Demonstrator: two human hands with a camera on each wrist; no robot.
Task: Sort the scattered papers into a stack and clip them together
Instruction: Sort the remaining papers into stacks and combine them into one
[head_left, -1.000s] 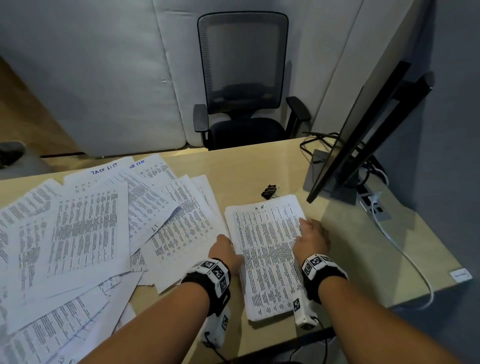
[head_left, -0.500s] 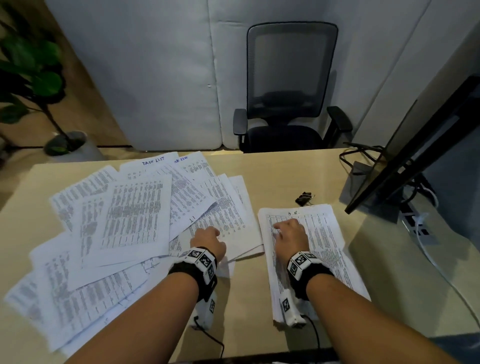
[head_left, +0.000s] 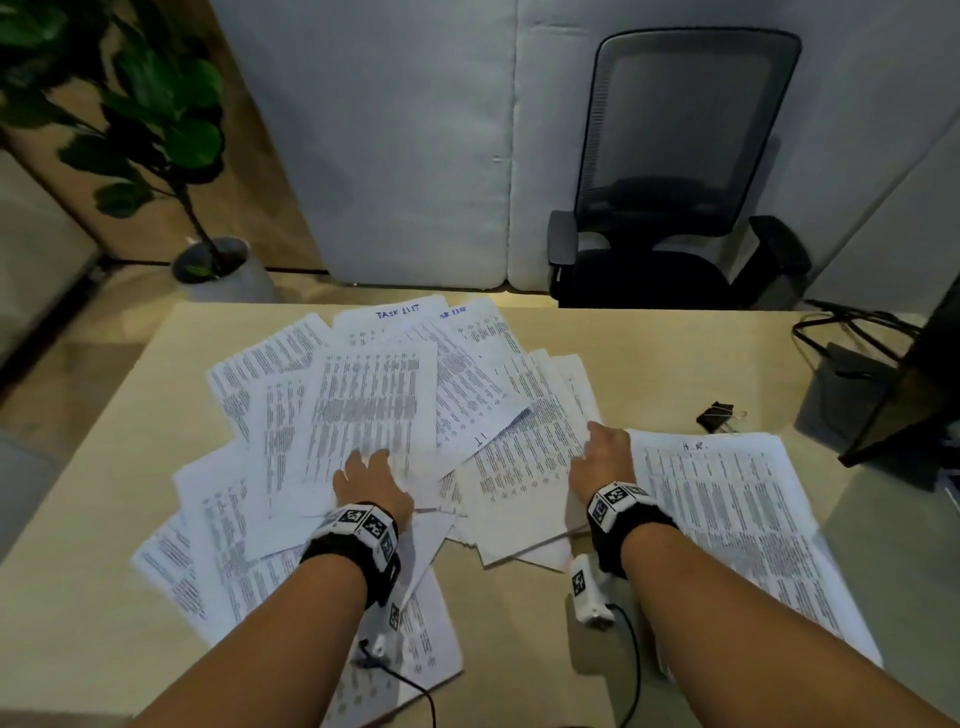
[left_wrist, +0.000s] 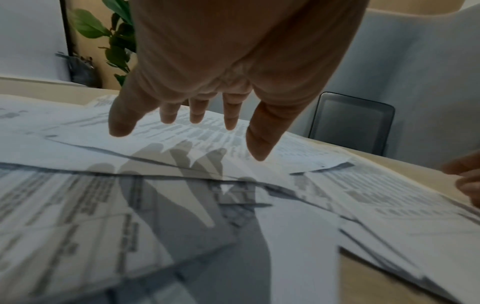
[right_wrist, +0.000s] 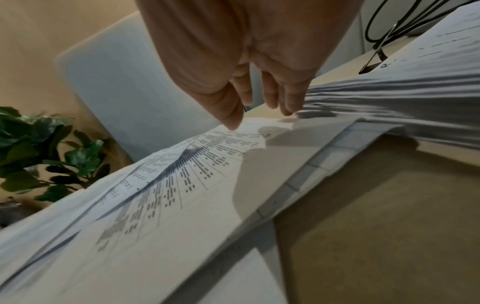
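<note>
A loose spread of printed papers (head_left: 374, 405) covers the left and middle of the desk. A squared-up stack (head_left: 727, 519) headed "H.R." lies to the right. A black binder clip (head_left: 719, 415) sits on the desk just beyond the stack's far left corner. My left hand (head_left: 369, 478) hovers over the spread with fingers splayed and straight (left_wrist: 187, 127), casting a shadow on the sheets (left_wrist: 182, 205). My right hand (head_left: 602, 452) reaches down at the spread's right edge beside the stack. Its thumb tip (right_wrist: 231, 123) touches a sheet (right_wrist: 155, 195), and its fingers lie against the stack's side (right_wrist: 415, 92).
A monitor (head_left: 924, 374) on its stand with cables (head_left: 852, 322) occupies the right end of the desk. An office chair (head_left: 675, 208) and a potted plant (head_left: 156, 130) stand beyond the far edge. Bare desk (head_left: 597, 332) shows behind the papers.
Both hands have left the stack and moved left onto the scattered papers. The left hand went further into the spread; the right hand came off the stack's top to its left edge.
</note>
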